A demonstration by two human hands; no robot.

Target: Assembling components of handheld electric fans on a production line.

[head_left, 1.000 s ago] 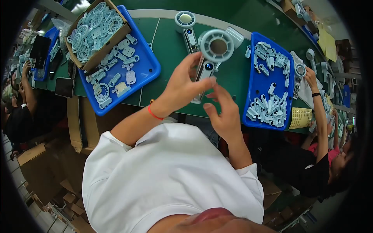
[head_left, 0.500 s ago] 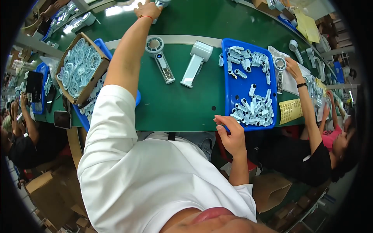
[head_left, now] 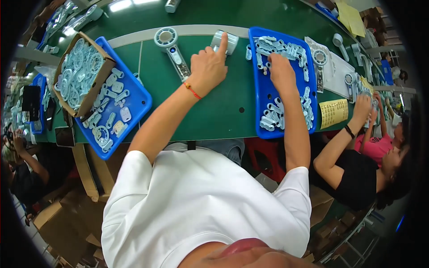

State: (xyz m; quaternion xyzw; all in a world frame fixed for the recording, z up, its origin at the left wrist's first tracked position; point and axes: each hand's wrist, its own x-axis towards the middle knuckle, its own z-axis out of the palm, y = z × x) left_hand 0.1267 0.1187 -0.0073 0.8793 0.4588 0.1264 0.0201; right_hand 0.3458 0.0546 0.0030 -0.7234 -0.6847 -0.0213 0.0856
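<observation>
While the left hand (head_left: pixel 209 67) was stretched far over the counter (head_left: pixel 214 109) a moment ago, it has now come back near the left side of the right blue tray (head_left: pixel 264 85), at a pale fan (head_left: pixel 232 43). Its index finger is extended over the fan's head and the other fingers are bent; because the handle is hidden, I cannot tell if they are clamped on it.

The right hand (head_left: pixel 280 71), which was earlier just below that tray, is now over it — its fingers are bunched together at the upper group of small pale-blue parts (head_left: pixel 286 49). Whether a part is already pinched, I cannot tell. This change means that the work is now divided: one hand is at the fan, the other at the parts.

Farther left of the same tray lies a second fan (head_left: pixel 173 50), with its ring upward and its display lit. Another pale device (head_left: pixel 172 5) rests beyond the tray, to its upper left. Just beside the tray's right edge lies a third fan (head_left: pixel 319 60); the co-worker's hand (head_left: pixel 363 108) has left it and is now farther right — past a yellow sheet (head_left: pixel 334 114).
</observation>
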